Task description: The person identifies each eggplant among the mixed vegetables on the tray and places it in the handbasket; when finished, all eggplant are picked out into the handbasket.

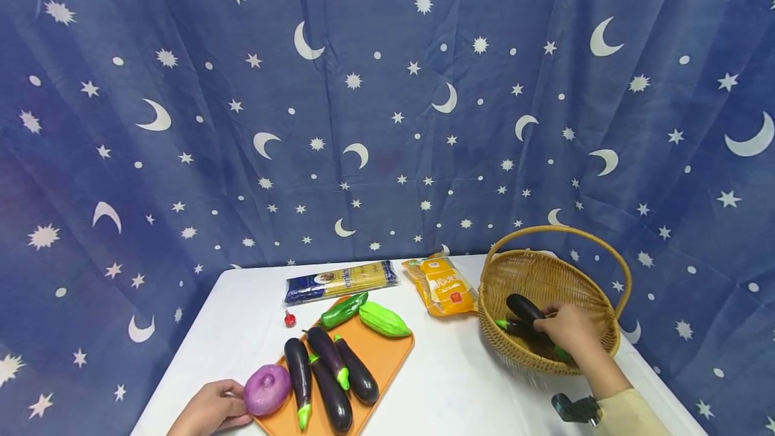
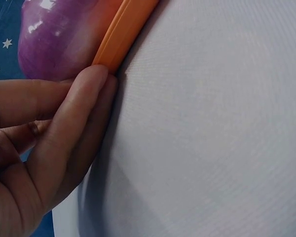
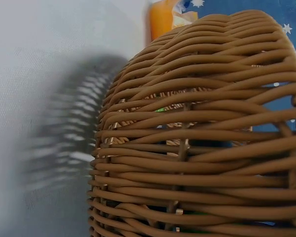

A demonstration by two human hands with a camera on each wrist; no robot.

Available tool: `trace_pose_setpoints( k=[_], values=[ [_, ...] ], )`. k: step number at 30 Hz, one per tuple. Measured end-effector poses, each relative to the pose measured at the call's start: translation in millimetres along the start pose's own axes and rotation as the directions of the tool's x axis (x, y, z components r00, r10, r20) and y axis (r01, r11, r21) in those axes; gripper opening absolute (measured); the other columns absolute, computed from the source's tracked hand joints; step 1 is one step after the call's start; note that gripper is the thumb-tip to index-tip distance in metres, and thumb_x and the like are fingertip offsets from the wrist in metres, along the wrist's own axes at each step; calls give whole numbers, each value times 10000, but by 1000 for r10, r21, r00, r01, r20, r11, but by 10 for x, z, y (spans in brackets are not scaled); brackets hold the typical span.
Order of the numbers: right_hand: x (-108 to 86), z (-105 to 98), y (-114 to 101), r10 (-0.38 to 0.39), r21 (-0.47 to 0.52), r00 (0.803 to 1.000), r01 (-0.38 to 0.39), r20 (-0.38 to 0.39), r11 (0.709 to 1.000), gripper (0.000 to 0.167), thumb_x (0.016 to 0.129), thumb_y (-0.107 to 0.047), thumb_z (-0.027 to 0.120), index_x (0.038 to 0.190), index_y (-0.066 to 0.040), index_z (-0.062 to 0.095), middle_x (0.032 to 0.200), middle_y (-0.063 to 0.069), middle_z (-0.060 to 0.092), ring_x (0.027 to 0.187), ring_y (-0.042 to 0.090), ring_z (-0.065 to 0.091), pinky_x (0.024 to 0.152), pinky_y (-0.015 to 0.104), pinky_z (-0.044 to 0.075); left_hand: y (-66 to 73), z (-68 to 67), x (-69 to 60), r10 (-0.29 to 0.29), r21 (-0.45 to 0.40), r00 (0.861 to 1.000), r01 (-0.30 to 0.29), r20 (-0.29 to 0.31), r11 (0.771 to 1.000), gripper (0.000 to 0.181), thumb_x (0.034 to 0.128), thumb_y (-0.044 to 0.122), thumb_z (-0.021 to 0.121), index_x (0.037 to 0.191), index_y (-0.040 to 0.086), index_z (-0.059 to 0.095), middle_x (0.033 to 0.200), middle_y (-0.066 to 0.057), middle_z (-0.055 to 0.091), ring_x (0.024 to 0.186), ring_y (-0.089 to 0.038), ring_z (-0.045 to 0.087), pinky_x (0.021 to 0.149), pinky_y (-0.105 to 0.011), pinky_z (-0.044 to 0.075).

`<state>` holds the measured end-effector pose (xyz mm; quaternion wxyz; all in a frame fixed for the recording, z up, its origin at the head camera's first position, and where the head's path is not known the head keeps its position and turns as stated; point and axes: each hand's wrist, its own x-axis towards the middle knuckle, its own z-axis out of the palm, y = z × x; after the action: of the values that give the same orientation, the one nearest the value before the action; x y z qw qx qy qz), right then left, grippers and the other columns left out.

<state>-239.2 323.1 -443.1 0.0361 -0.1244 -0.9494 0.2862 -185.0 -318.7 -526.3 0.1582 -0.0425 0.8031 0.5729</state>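
- gripping dark eggplant (image 1: 524, 307) with right hand (image 1: 564, 327); fingers bent over its body, down inside wicker basket (image 1: 539, 276) at right side of table (image 1: 448, 369).
- lying in same basket, just beside held one: another eggplant (image 1: 514, 328), green stem end pointing toward basket's left wall.
- seeing mostly outer basket weave in right wrist view; right hand hidden there, bits of green glimpsed through gaps.
- touching edge of orange board (image 1: 392, 348) with left hand (image 1: 214, 406); fingers loosely extended, tips against board's near left corner, close by purple onion (image 1: 268, 390).
- resting on board beside onion: 4 more eggplants (image 1: 358, 369), grouped close together, green ends pointing different ways.
- placed at board's far end: dark green pepper (image 1: 344, 312) and, just right of it, light green ribbed vegetable (image 1: 385, 319).
- lying behind board: blue-and-yellow packet (image 1: 342, 282); near its left end, small red item (image 1: 289, 319), too small to identify.
- set between board and basket, farther back: orange packet (image 1: 445, 288).
- hanging behind table: blue curtain (image 1: 387, 106), printed with white moons and stars.
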Motion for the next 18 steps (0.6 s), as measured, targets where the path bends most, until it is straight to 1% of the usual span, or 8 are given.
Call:
trace_pose_setpoints(
  k=[6,8,10,14,16,18],
  values=[
    [-10,48,19,-17,-12,1000,17,15,1000,401,798,-137,779,1078,117,643,947,245,650,808,321,632,642,431,571,-27,0,-23,-14,-28,1000,14,-9,1000,168,829,-66,643,986,-118,613,838,-105,672,762,-195,685,730,-320,643],
    [-20,44,27,-29,-18,999,30,27,999,400,793,-140,787,1067,114,644,953,245,650,825,337,626,657,451,568,-20,10,-14,-23,-30,999,23,-28,999,167,831,-69,634,988,-121,611,851,-100,666,762,-195,687,731,-319,643],
    [-28,32,30,-38,-22,999,38,24,999,394,790,-135,790,1064,109,649,963,240,658,843,343,623,679,466,566,-8,23,-4,-36,-22,998,34,-59,999,168,830,-61,634,988,-112,614,859,-98,655,757,-193,684,722,-315,641],
    [-40,-5,43,-34,-14,999,34,30,999,413,796,-141,788,1086,115,641,978,250,654,850,347,623,681,473,569,5,47,5,-57,-3,993,57,-107,998,159,822,-53,625,975,-92,619,861,-98,632,744,-188,677,705,-310,637],
    [-37,-34,42,-25,-10,999,25,35,1000,441,813,-163,775,1115,123,629,995,264,651,856,356,630,691,484,574,2,56,0,-58,-3,992,58,-111,998,157,820,-57,624,973,-91,617,858,-102,630,741,-190,677,702,-310,638],
    [-30,-75,29,-26,-4,999,26,30,1000,466,840,-191,754,1147,131,613,1032,289,645,881,383,635,716,508,573,-2,64,-8,-42,-16,994,41,-105,999,167,815,-66,619,977,-103,606,857,-114,630,747,-200,681,706,-315,640]
  ],
)
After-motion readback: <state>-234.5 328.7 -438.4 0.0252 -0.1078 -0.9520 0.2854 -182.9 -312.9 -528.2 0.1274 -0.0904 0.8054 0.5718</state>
